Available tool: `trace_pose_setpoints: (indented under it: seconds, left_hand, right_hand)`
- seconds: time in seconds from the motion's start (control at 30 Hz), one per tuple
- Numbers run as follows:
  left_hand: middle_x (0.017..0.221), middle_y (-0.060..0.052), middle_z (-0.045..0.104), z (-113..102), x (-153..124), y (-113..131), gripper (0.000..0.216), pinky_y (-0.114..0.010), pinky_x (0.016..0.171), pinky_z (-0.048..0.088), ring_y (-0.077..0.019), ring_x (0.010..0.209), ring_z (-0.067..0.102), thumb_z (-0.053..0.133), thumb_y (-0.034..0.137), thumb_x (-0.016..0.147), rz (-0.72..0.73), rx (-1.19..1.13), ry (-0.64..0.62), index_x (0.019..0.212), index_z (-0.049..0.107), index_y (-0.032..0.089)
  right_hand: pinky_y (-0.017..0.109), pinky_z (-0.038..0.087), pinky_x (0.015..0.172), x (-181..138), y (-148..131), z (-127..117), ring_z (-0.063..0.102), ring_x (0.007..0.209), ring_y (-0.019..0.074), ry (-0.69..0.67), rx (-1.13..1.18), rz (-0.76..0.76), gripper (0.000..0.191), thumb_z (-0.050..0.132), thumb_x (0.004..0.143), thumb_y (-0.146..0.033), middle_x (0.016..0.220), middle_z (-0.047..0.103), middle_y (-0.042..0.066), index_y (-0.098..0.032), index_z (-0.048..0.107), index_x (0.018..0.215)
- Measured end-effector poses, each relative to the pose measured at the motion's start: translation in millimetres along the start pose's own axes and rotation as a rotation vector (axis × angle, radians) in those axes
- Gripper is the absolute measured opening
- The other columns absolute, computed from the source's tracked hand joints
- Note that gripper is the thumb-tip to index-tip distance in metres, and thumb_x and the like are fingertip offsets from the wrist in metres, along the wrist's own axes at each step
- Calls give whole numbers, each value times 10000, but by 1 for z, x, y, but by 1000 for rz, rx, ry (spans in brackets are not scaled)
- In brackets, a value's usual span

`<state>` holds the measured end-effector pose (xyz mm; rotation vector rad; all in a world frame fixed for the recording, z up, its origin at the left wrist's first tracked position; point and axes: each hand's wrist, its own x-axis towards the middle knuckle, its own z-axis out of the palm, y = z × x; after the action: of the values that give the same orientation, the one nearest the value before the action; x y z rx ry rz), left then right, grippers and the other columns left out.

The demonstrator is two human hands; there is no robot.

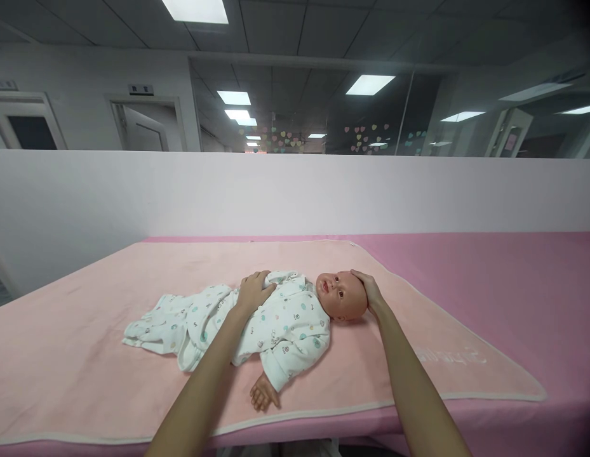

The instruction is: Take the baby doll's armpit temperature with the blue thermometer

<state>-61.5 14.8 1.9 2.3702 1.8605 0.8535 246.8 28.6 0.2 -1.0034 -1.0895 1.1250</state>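
Doll [297, 330] face up on pink blanket [80, 355]; left hand [254, 292] on torso [288, 320], right hand [369, 291] against head [343, 298].

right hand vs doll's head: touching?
Touching. The head camera view shows the right hand cupped against the crown of the doll's head, with no gap visible between them.

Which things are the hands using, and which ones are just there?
Being used:
- doll in printed clothes: left hand on its body, right hand on its head
- peach blanket under the doll

Just there:
- white partition
- ceiling lights
- little hearts
- open door
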Motion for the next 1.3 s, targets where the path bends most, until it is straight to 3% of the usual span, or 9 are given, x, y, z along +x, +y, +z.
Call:
trace_pose_setpoints:
  seconds: [0.57,0.93,1.3]
  left_hand:
    - [1096,-58,569,4,2,-3,403,-376,928,311,-223,1026,495,399,400,793,-3,-8,16,1141,485,217]
    - [1112,-60,565,3,2,-1,405,-361,924,312,-225,1043,490,399,408,792,-5,6,15,1141,486,220]
    - [1115,-65,565,1,1,0,414,-362,924,316,-226,1050,490,394,415,793,-3,24,11,1148,479,219]
  right_hand:
    - [296,468,729,4,0,-2,611,817,231,86,-14,-22,268,610,578,-394,804,685,45,-155,673,681]
    - [317,452,812,7,3,-3,590,919,233,87,-24,-94,291,612,587,-376,888,680,42,-169,687,778]
    - [316,464,774,6,3,-3,603,874,244,28,-15,-30,309,586,608,-398,857,683,59,-152,692,764]
